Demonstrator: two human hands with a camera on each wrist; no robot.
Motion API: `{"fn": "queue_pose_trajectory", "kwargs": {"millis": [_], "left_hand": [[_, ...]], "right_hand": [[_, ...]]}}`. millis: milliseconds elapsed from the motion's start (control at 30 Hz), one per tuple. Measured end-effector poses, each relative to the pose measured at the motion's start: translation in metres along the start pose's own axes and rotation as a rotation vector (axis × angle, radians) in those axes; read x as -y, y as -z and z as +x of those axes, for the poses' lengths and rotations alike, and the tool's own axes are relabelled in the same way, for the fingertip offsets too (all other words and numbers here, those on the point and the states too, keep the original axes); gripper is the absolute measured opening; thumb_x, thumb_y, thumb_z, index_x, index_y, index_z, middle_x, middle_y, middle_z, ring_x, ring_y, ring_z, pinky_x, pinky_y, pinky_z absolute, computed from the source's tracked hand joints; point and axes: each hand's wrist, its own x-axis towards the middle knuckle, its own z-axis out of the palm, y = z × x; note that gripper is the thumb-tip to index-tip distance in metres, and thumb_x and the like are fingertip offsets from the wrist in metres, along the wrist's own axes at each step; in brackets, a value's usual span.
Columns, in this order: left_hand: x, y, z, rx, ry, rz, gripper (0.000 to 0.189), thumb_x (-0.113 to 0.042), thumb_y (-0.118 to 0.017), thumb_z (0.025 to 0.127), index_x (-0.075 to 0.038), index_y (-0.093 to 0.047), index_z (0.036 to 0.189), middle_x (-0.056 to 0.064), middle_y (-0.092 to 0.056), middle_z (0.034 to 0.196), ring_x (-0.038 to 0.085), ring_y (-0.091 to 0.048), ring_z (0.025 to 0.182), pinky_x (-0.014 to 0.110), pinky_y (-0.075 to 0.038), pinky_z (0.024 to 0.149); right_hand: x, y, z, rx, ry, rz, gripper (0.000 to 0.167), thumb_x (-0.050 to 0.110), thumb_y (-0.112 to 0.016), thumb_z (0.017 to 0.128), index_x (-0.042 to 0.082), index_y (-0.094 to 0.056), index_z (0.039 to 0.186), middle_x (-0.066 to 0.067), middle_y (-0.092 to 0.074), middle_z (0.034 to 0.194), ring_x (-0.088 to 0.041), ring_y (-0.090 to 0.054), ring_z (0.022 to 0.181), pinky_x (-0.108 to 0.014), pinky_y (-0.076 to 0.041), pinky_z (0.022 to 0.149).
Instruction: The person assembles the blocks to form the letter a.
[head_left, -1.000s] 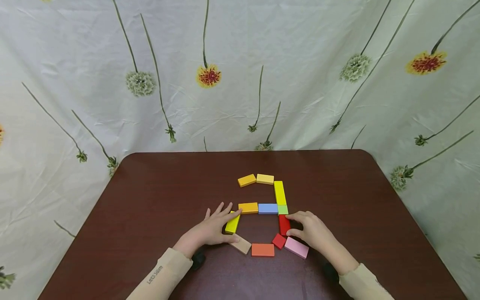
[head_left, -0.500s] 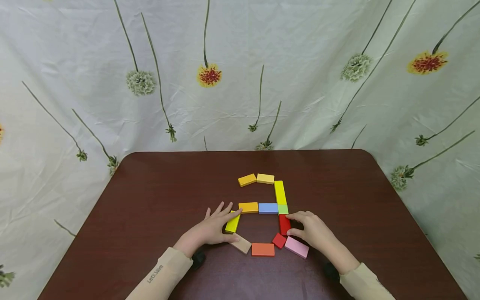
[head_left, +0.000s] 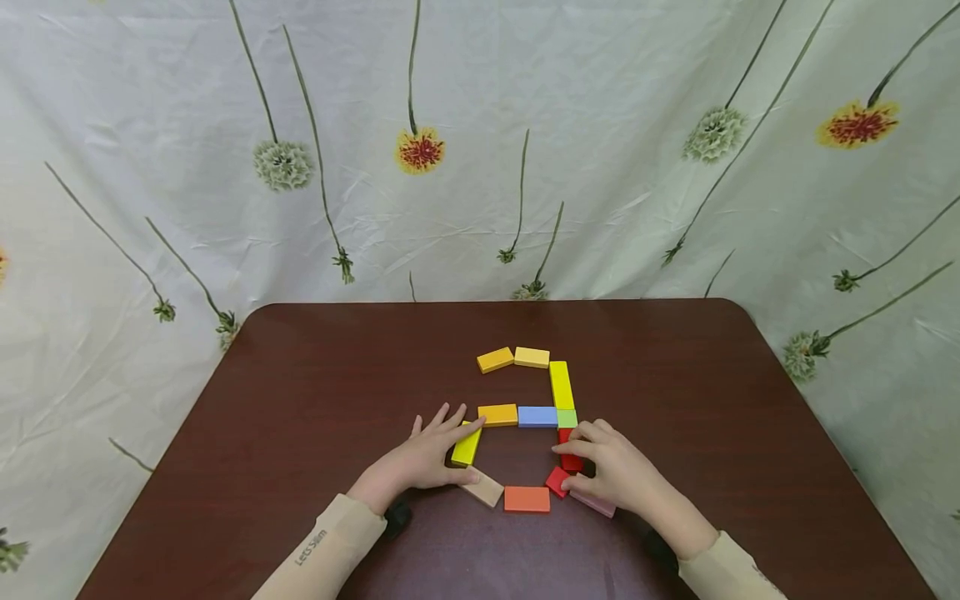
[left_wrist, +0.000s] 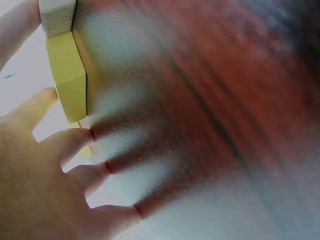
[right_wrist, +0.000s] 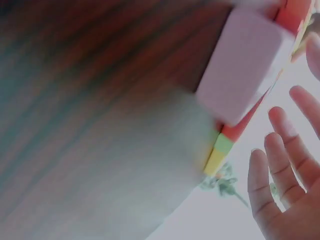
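My left hand (head_left: pixel 423 458) rests with spread fingers at the left of a ring of wooden blocks. Its index finger lies on the upper end of a yellow block (head_left: pixel 466 451), and its thumb on a beige block (head_left: pixel 487 490). Over the ring's right side, my right hand (head_left: pixel 622 471) has its thumb tip at a small red block (head_left: pixel 555 481) and its index finger above a longer red block (head_left: pixel 572 461). In the right wrist view its fingers look fairly straight. Beneath that hand a pink block (right_wrist: pixel 242 65) is partly hidden in the head view.
An orange-red block (head_left: pixel 527 500) lies at the ring's front. Golden (head_left: pixel 498 415), blue (head_left: pixel 537 417) and light green (head_left: pixel 567 418) blocks form its back. Farther off, a tall yellow block (head_left: pixel 561 385) leads to two more yellowish blocks (head_left: pixel 532 357). A floral cloth (head_left: pixel 480 167) hangs behind the table.
My right hand has shifted slightly left from the longer red block's side, its thumb now at the small red block, covering part of the pink one. My left hand stays put.
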Motion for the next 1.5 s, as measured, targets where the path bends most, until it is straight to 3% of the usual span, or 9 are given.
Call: {"fn": "queue_pose_trajectory", "kwargs": {"millis": [100,200,433,933,1267,1500], "left_hand": [[0.000,0.000,0.000,-0.001,-0.001,0.000,0.083,-0.042,-0.075,0.085,-0.026,-0.033,0.155,0.016,-0.018,0.164,0.042,-0.005,0.152,0.071,-0.001,0.114],[0.000,0.000,-0.001,0.000,0.000,-0.005,0.083,-0.041,-0.075,0.085,-0.026,-0.034,0.155,0.016,-0.018,0.164,0.042,-0.005,0.152,0.071,0.000,0.114],[0.001,-0.001,-0.001,0.001,-0.003,-0.005,0.083,-0.041,-0.075,0.085,-0.026,-0.033,0.155,0.015,-0.018,0.164,0.042,-0.004,0.152,0.071,0.000,0.115],[0.000,0.000,-0.001,0.000,0.005,-0.001,0.083,-0.041,-0.075,0.085,-0.025,-0.033,0.155,0.015,-0.018,0.164,0.042,-0.005,0.152,0.071,0.000,0.115],[-0.001,0.001,0.001,-0.003,0.011,0.008,0.082,-0.041,-0.075,0.085,-0.027,-0.034,0.154,0.016,-0.018,0.164,0.043,-0.005,0.152,0.072,-0.002,0.114],[-0.001,0.000,0.001,-0.005,0.014,0.008,0.082,-0.042,-0.075,0.085,-0.027,-0.034,0.155,0.016,-0.018,0.164,0.043,-0.005,0.152,0.071,-0.002,0.114]], "right_hand": [[0.004,-0.002,0.001,0.016,0.105,-0.017,0.043,0.033,-0.088,0.072,0.019,-0.077,0.111,0.004,-0.059,0.100,-0.011,-0.044,0.090,-0.024,-0.043,0.071],[0.008,-0.003,0.002,0.034,0.136,-0.030,0.042,0.035,-0.089,0.070,0.021,-0.078,0.108,0.005,-0.057,0.099,-0.011,-0.042,0.089,-0.025,-0.040,0.072],[0.012,-0.002,0.003,0.045,0.141,-0.021,0.032,0.033,-0.090,0.069,0.020,-0.080,0.097,0.007,-0.054,0.096,-0.008,-0.038,0.084,-0.023,-0.035,0.071],[0.012,0.000,0.001,0.103,0.091,-0.012,0.034,0.035,-0.089,0.070,0.021,-0.080,0.099,0.008,-0.053,0.093,-0.008,-0.038,0.085,-0.023,-0.037,0.071],[0.014,-0.003,0.001,0.058,0.131,0.018,0.044,0.037,-0.090,0.068,0.019,-0.078,0.106,0.008,-0.055,0.093,-0.009,-0.041,0.088,-0.024,-0.039,0.072],[0.026,-0.009,0.005,0.047,0.193,-0.013,0.043,0.045,-0.088,0.068,0.020,-0.078,0.101,0.008,-0.053,0.094,-0.008,-0.043,0.090,-0.025,-0.040,0.074]]}}
